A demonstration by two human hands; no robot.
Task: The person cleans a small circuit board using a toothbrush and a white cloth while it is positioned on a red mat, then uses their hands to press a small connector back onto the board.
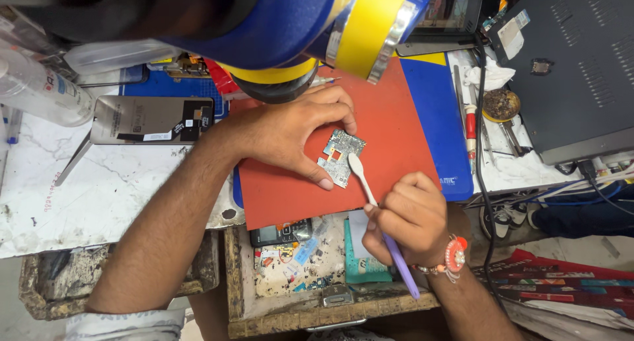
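A white marble-patterned table carries the work, with a dark grey metal equipment box standing at its far right corner. A flat red rubber work mat lies across the middle of the table, overlapping a blue mat that shows along its right side. An open wooden drawer full of small parts juts out from under the table's near edge. Near the far left edge a clear plastic bottle lies on its side, and just right of it rests a grey opened phone body, back up.

The left hand reaches over the red mat; its fingers and thumb are curled and closed lightly on the edges of a small green-grey phone circuit board, pinning it flat on the mat near the mat's centre. The right hand sits over the mat's near edge, fingers wrapped shut like a pen grip on a slim brush with a white head and lilac handle. The brush's white tip touches the board's right edge, and the handle runs back past the wrist. A beaded wristband with a red-orange round charm circles the right wrist. A red-handled screwdriver lies on the blue mat's right side, beside a round tin of brass wool.
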